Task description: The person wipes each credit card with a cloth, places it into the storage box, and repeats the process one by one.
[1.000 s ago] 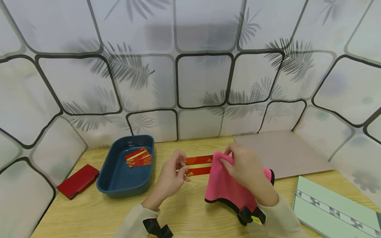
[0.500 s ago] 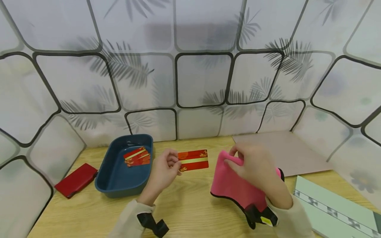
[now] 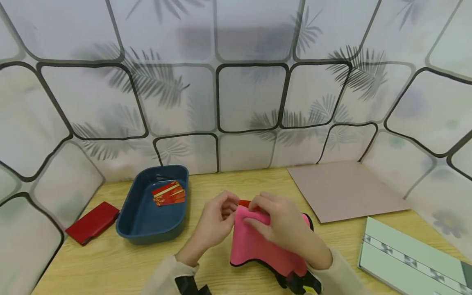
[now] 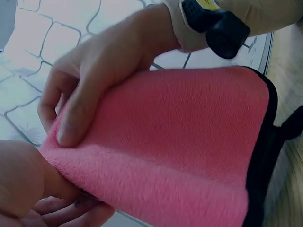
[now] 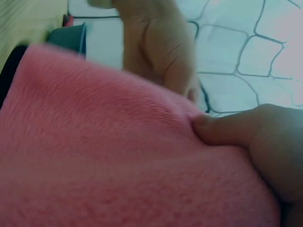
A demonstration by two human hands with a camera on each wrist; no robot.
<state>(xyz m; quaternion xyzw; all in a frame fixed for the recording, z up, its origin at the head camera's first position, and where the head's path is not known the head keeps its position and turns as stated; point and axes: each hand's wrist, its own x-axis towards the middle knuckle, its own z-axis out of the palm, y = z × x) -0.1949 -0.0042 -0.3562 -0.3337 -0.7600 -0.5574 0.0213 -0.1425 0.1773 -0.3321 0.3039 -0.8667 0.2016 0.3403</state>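
My left hand (image 3: 215,219) pinches a red card (image 3: 243,203) at its left end. Most of that card is hidden behind the pink cloth, with only a red strip of its top edge showing. My right hand (image 3: 284,225) grips the pink cloth (image 3: 254,246) near its top, thumb on the near face. Black trim edges the cloth, which hangs down toward the table. In the left wrist view the soft cloth (image 4: 175,127) spreads between both hands, and the left thumb is right at its edge. The right wrist view shows the right thumb (image 5: 222,128) pressing the cloth.
A blue tray (image 3: 147,237) on the left holds several red and gold cards (image 3: 169,193). Beside it lies a red wallet-like case (image 3: 92,223). To the right are a flat pinkish-grey board (image 3: 343,188) and a pale green box (image 3: 413,256) with a patterned band.
The cloth first slid right off the card, baring its red face and gold stripe. My right hand has since brought the cloth back left over the card, up to my left fingers.
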